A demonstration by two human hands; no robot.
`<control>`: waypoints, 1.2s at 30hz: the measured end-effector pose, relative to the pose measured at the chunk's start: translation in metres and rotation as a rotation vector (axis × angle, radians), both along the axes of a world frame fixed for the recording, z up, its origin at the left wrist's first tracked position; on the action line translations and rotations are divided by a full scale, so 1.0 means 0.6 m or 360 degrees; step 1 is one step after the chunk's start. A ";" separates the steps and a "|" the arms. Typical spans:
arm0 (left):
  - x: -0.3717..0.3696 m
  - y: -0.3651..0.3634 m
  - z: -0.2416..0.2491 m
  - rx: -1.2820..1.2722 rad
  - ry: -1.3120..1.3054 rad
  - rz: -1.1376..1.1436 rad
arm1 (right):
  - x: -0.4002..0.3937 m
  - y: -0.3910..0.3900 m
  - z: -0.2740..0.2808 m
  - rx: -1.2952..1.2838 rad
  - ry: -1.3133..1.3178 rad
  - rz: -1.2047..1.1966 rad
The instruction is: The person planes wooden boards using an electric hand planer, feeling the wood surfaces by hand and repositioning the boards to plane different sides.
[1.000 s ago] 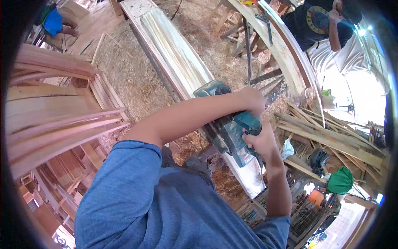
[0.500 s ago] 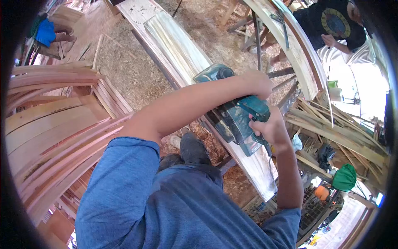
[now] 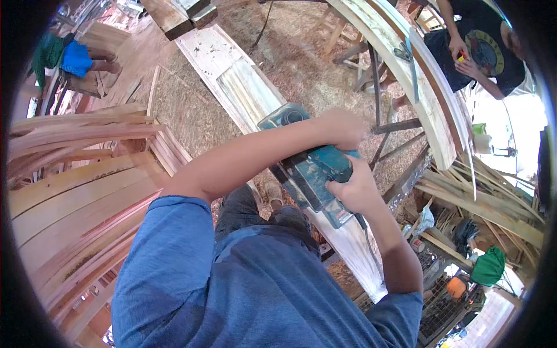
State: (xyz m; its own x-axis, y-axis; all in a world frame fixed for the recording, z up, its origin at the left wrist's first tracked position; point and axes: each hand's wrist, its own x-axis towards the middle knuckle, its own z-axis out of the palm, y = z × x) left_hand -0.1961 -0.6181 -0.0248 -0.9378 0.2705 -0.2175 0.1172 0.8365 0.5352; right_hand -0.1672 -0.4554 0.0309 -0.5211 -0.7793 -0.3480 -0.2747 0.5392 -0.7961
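Head view. The power tool (image 3: 313, 180), green and box-shaped, sits flat on the long pale board (image 3: 255, 90), covering much of its width. Right hand (image 3: 362, 190) grasps the rear handle, thumb wrapped over it; the remaining fingers are mostly hidden. Left arm crosses above the tool; left hand (image 3: 341, 129) is at its far side, blurred, and I cannot tell whether its fingers grip the housing or only rest there.

Handling (judged): tool likely heavy and rigid, hard-cased, not fragile; dust could make the casing slick. Best holds: rear handle plus the round front knob (image 3: 293, 116), keeping fingers off the underside. Board looks stiff, its surface probably smooth enough for sliding.

Edges and room: the board's long edges run close on both sides of the tool, so sideways drift could tip it. Lengthwise there is bare board beyond and behind; timber blocks (image 3: 180, 17) stand at the far end. The cord (image 3: 371, 249) trails over the near part, a possible snag. Shaving-covered floor (image 3: 191, 110) separates the board from the stacked curved timbers (image 3: 87, 136) at left. A co-worker (image 3: 487, 43) stands beyond the curved plank (image 3: 406, 87) at upper right, well apart.
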 end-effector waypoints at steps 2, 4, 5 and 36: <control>-0.004 -0.018 -0.007 0.0028 0.0004 0.0045 | -0.005 -0.020 -0.002 0.0154 -0.0083 -0.0003; -0.001 -0.035 -0.004 0.0044 -0.0040 0.0131 | -0.003 -0.043 0.003 0.0157 -0.0041 -0.0018; 0.001 -0.047 0.000 0.0037 -0.0039 0.0120 | -0.001 -0.054 0.004 0.0167 -0.0024 -0.0023; -0.081 -0.691 -0.141 -0.0360 0.0244 0.0141 | -0.066 -0.606 -0.057 -0.0257 0.0414 0.0138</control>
State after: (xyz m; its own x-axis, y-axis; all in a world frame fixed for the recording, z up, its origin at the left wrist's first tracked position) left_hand -0.2448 -1.0329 -0.1094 -0.9823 0.1466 -0.1168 0.1032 0.9432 0.3157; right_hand -0.2067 -0.8192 -0.0033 -0.5055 -0.8591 -0.0801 -0.5197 0.3772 -0.7666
